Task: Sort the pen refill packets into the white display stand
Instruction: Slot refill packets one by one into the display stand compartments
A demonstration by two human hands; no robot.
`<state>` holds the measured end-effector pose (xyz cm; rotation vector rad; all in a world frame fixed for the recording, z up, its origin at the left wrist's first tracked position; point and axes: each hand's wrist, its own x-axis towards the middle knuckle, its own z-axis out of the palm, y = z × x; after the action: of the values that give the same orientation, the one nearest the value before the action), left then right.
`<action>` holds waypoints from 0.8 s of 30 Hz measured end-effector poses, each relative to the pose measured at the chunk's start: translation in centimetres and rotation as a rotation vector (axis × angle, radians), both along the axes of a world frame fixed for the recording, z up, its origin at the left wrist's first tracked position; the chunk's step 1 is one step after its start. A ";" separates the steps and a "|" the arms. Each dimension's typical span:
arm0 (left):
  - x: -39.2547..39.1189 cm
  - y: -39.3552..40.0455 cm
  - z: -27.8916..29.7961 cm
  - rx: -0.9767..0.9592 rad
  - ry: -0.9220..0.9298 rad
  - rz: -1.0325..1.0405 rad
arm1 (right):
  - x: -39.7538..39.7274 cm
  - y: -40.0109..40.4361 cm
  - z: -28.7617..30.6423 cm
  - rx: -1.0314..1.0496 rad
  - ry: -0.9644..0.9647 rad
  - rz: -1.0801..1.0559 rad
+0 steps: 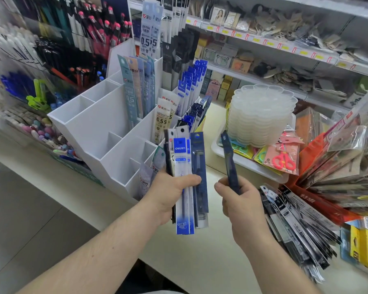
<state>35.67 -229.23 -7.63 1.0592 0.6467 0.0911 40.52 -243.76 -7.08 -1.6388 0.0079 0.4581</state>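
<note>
Before the white plastic display stand (98, 122), a fanned bundle of refill packets (187, 177) is gripped by the left hand (170, 194) for picking; one dark blue packet (229, 162) is pinched in the right hand (240, 198) for slotting.

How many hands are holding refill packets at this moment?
2. The left hand grips a bundle of packets; the right hand pinches a single dark blue packet beside it.

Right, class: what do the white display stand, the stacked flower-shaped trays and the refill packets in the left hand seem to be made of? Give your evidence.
White display stand: probably rigid plastic or acrylic sheet; thin flat walls, smooth matte white.
Stacked trays: translucent moulded plastic, frosted and cloudy.
Refill packets held in the left hand: thin glossy plastic film with printed headers; clear parts show the refills, highlights glint.
</note>
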 end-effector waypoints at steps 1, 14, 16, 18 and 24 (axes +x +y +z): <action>-0.1 0.0 0.1 0.037 0.002 -0.011 | 0.1 0.0 0.4 0.022 -0.024 -0.001; -0.8 0.1 0.5 -0.019 -0.010 -0.075 | -0.1 0.9 1.3 0.257 0.205 0.029; -0.9 0.3 0.7 -0.034 -0.038 -0.075 | 0.2 0.9 1.4 0.330 0.292 -0.012; -0.9 0.3 0.8 -0.030 -0.068 -0.089 | 0.1 1.1 1.3 0.417 0.385 -0.034; -0.7 0.3 0.6 0.017 -0.062 -0.077 | -1.0 2.1 1.4 0.409 0.264 0.013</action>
<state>34.96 -228.97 -7.00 1.0926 0.5495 0.0623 39.52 -241.67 -5.66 -1.1711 0.0943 0.6384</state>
